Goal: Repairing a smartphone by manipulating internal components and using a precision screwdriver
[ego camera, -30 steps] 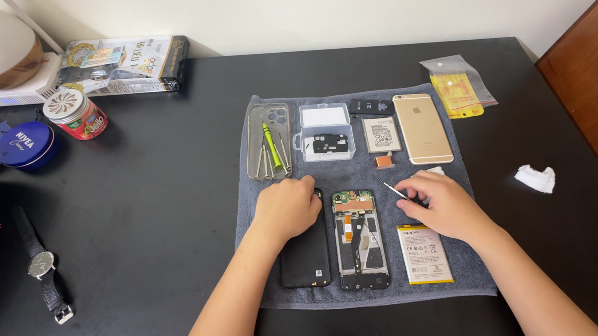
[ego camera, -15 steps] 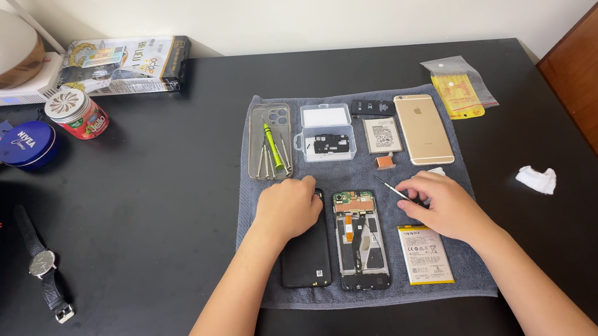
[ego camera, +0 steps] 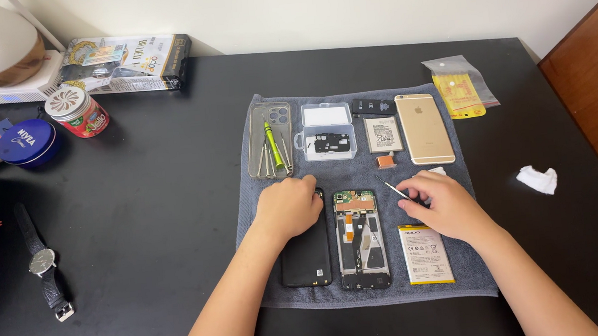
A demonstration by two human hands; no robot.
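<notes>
hands hardly differ from a moment ago: my left hand [ego camera: 289, 207] lies where it lay, curled loosely with its fingers folded down over the top end of the black back cover [ego camera: 305, 251], pressing rather than gripping it. my right hand [ego camera: 443, 204] has kept its place too, at centre right of the frame, fingers pinched closed on a thin metal tool [ego camera: 391, 188] whose tip points up and left toward the opened phone [ego camera: 361, 239]. the tip hangs just beside the phone's upper right corner, not touching as far as i can tell. so nothing has been lifted or loosened in this last second; i judge the work is paused at lining the tool up.

the opened phone sits in the middle of the grey towel [ego camera: 273, 280] on the dark worktop [ego camera: 158, 225], between the back cover and the loose battery [ego camera: 425, 253]. above them lie a clear case with screwdrivers [ego camera: 271, 149], a small plastic parts box [ego camera: 328, 131] and a gold phone [ego camera: 424, 127]. a wristwatch [ego camera: 41, 262] rests at far left.
</notes>
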